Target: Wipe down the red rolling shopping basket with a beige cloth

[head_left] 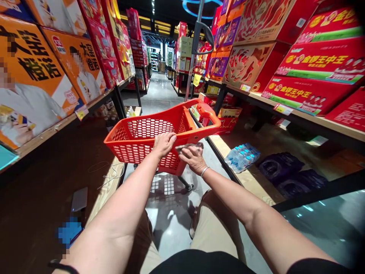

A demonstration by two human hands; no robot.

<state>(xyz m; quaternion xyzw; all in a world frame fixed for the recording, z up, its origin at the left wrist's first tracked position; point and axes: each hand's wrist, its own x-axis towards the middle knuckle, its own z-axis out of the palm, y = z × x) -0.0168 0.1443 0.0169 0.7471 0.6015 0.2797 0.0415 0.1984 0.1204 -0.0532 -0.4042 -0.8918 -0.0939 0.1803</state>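
Observation:
A red plastic shopping cart [137,146] with perforated sides stands crosswise in the aisle in front of me, its handle [212,114] to the right. My left hand [164,144] is closed over the near top rim of its basket. Below the rim, toward the handle end, my right hand [194,158] presses a crumpled greyish cloth [199,145] against the cart's side, fingers bent over it. Part of the cloth is hidden under the fingers. The basket's far inner wall shows, but part of its floor is out of sight.
Shelves with orange cartons [54,72] rise on the left, red gift boxes [310,64] on the right. Shrink-wrapped water bottles [242,156] lie on the low right shelf. A metal pole [196,38] stands behind the cart; the tiled aisle [159,89] runs on beyond.

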